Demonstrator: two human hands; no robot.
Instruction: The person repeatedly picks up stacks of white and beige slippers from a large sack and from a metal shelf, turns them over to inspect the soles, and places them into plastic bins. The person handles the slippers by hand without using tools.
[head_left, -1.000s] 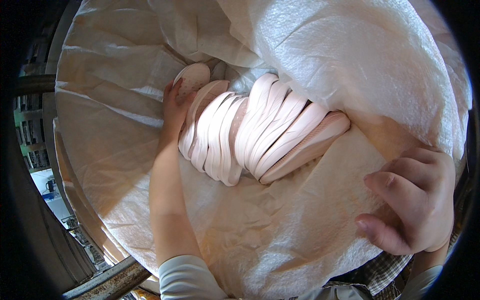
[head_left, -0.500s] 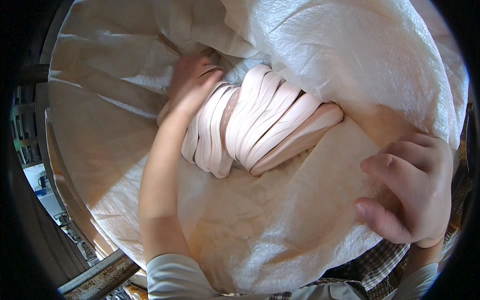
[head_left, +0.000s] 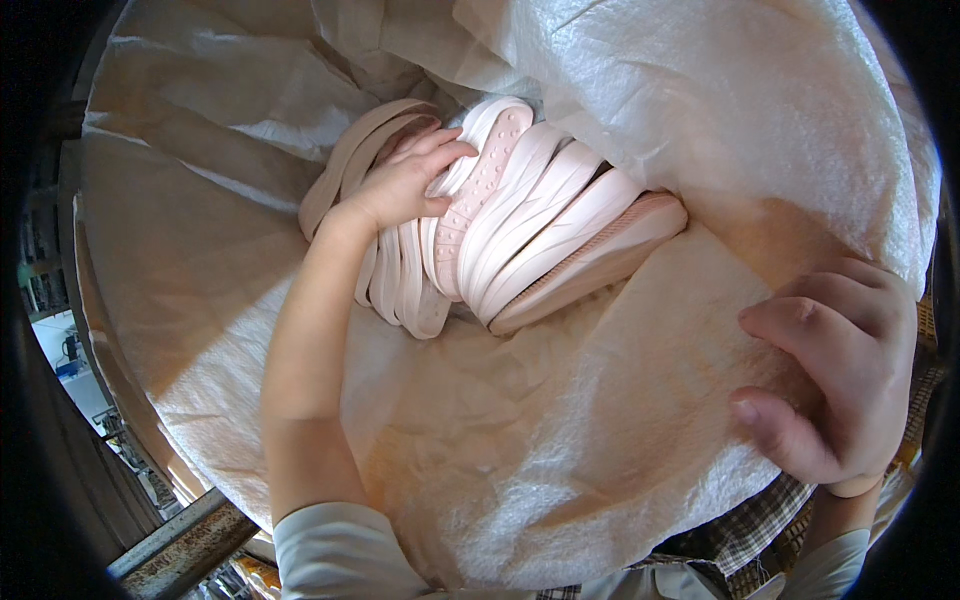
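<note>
A row of pale pink shoe soles (head_left: 560, 225) stands on edge, packed side by side inside a large whitish woven sack (head_left: 480, 430). One sole shows its dotted face (head_left: 480, 180) beside my left hand (head_left: 405, 185). That hand lies over the soles with its fingers stretched and thumb apart, touching them near the row's middle. More soles, in shade (head_left: 345, 160), lean to the left of it. My right hand (head_left: 840, 370) is at the sack's right side, fingers loosely bent and thumb apart, with nothing visible in it.
The sack's folds rise around the soles, and a bulging flap (head_left: 690, 90) overhangs them at the upper right. A rusty metal bar (head_left: 185, 545) runs outside the sack at the lower left. Checked cloth (head_left: 745, 525) shows below the right-hand rim.
My left hand, blurred before, has come clear and its fingers have spread over the soles. The soles beside it have parted, showing more of the dotted face. The right hand keeps its pose.
</note>
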